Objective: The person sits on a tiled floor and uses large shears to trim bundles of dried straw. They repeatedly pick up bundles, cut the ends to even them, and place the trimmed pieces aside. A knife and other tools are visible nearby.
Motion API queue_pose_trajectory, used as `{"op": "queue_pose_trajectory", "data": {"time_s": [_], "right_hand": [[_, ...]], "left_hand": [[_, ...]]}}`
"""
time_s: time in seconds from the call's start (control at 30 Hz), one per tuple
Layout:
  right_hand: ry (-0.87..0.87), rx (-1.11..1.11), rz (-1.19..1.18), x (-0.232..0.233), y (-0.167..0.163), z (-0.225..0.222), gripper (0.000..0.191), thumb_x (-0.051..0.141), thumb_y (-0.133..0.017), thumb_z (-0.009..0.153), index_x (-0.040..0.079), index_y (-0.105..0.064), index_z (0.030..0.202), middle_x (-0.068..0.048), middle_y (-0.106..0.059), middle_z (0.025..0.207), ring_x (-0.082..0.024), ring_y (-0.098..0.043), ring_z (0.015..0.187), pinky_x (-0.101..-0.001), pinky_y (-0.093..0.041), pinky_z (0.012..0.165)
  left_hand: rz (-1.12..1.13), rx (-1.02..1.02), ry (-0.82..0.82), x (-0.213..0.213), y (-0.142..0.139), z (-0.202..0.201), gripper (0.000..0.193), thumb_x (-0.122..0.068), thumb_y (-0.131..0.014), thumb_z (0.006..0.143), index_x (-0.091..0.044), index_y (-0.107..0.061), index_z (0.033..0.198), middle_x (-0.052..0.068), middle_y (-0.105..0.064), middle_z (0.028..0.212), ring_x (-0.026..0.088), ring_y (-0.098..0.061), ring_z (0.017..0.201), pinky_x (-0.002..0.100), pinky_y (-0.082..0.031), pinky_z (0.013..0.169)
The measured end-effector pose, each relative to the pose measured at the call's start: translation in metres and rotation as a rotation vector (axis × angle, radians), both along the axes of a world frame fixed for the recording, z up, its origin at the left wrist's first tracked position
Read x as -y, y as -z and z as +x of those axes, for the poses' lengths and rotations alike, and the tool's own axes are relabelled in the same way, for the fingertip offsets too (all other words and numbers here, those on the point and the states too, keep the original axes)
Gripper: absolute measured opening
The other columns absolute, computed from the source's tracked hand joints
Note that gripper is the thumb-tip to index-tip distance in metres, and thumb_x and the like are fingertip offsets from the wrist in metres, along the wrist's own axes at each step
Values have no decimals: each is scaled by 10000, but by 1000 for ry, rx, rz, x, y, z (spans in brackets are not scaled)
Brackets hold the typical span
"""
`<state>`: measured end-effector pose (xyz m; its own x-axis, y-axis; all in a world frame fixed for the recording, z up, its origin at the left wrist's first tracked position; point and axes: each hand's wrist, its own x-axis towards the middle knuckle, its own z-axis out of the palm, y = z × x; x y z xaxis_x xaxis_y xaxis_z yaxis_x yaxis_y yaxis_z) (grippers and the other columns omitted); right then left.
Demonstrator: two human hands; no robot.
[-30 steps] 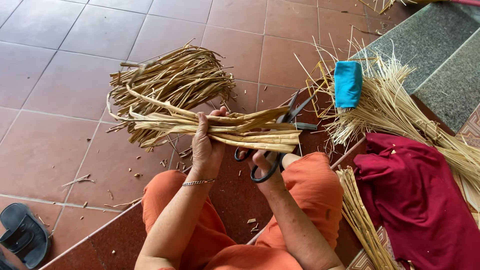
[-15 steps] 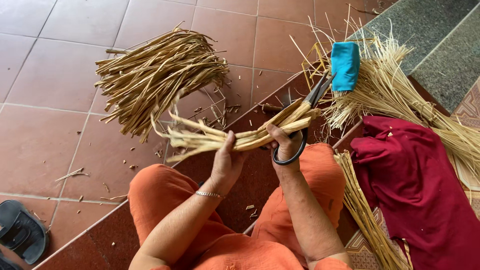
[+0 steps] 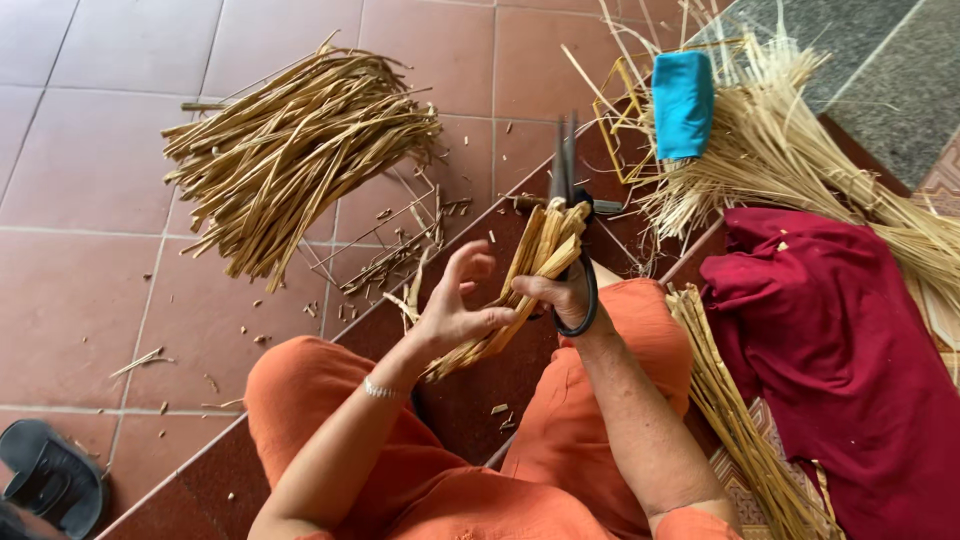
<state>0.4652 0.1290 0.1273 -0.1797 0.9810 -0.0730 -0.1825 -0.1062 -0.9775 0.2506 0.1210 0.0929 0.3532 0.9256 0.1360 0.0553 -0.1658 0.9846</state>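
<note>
My right hand (image 3: 560,295) grips a bundle of pale straw strips (image 3: 530,270) together with black scissors (image 3: 570,190), whose blades point up and away from me. My left hand (image 3: 455,305) touches the lower part of the same bundle with its fingers spread apart. The bundle stands nearly upright over my lap, between my knees in orange trousers (image 3: 330,400).
A large pile of cut straw strips (image 3: 290,150) lies on the red tile floor at the left, with scraps scattered around it. More loose straw (image 3: 800,170) with a blue cloth (image 3: 683,100) lies at the upper right. A dark red cloth (image 3: 830,330) is at the right, a dark sandal (image 3: 50,480) at the lower left.
The bundle has turned from lying level across my hands to standing nearly upright. The scissors swung up with it. My left hand has loosened its grip and spread its fingers.
</note>
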Motion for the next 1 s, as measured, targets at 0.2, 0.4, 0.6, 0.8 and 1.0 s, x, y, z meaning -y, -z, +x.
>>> {"op": "queue_pose_trajectory", "data": {"time_s": [0.2, 0.4, 0.6, 0.8, 1.0], "right_hand": [[4, -104, -45, 5, 39, -25, 662, 255, -871, 800, 58, -554, 1347, 0, -663, 1154, -122, -628, 1061, -265, -533, 934], [182, 71, 38, 14, 67, -28, 698, 425, -817, 886, 7, -543, 1374, -56, -639, 1029, -110, -609, 843, -261, -525, 706], [195, 115, -82, 18, 69, -16, 593, 517, -521, 1018, 15, -512, 1333, -69, -746, 920, -68, -556, 567, -225, -466, 518], [-2, 304, -8, 43, 88, -30, 677, 532, -464, 1047, 11, -487, 1479, -30, -683, 915, -37, -535, 662, -208, -493, 602], [-93, 368, -20, 55, 98, -44, 789, 622, -386, 1018, 22, -437, 1528, 7, -656, 879, -46, -511, 672, -220, -460, 621]], "left_hand": [[-350, 192, 320, -4, 13, 6, 928, -550, -766, 872, -78, -356, 1558, 111, -582, 1365, 257, -548, 1304, 424, -483, 1070], [-740, 7, 246, 5, 45, -5, 529, -464, -650, 954, -19, -656, 1238, 46, -613, 872, 184, -682, 752, 343, -622, 657], [-481, 263, -35, 11, 66, -19, 242, -164, -769, 955, -2, -747, 1134, 7, -761, 927, 101, -700, 825, 262, -586, 718], [-615, 417, -194, 8, 80, -25, 188, -167, -770, 918, -59, -724, 1066, -2, -679, 789, 102, -621, 649, 272, -533, 569], [-685, 550, -250, 10, 70, -40, 250, -323, -696, 1002, -78, -647, 1012, -1, -641, 747, 88, -595, 603, 242, -475, 504]]}}
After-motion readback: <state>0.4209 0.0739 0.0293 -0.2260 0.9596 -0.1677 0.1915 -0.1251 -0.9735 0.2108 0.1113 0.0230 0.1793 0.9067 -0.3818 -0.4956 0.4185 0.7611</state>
